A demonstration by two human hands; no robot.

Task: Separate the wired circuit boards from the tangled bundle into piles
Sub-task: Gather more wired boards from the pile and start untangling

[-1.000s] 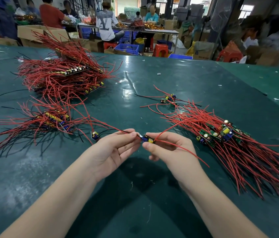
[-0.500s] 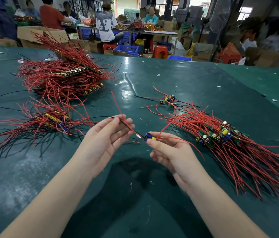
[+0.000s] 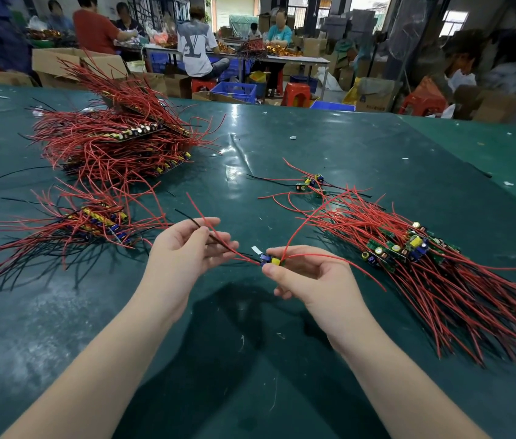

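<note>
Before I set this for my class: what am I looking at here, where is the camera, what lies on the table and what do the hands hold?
The one view comes from a camera on a person's head, looking down at their own bare hands; no machine is involved. On the green table lie piles of small circuit boards with red and black wires: a big pile, a smaller one, and a bundle. The right hand pinches one board. The left hand holds that board's wires.

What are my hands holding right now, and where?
Right hand pinches the small wired circuit board by its body; left hand holds its red and black wires.
</note>
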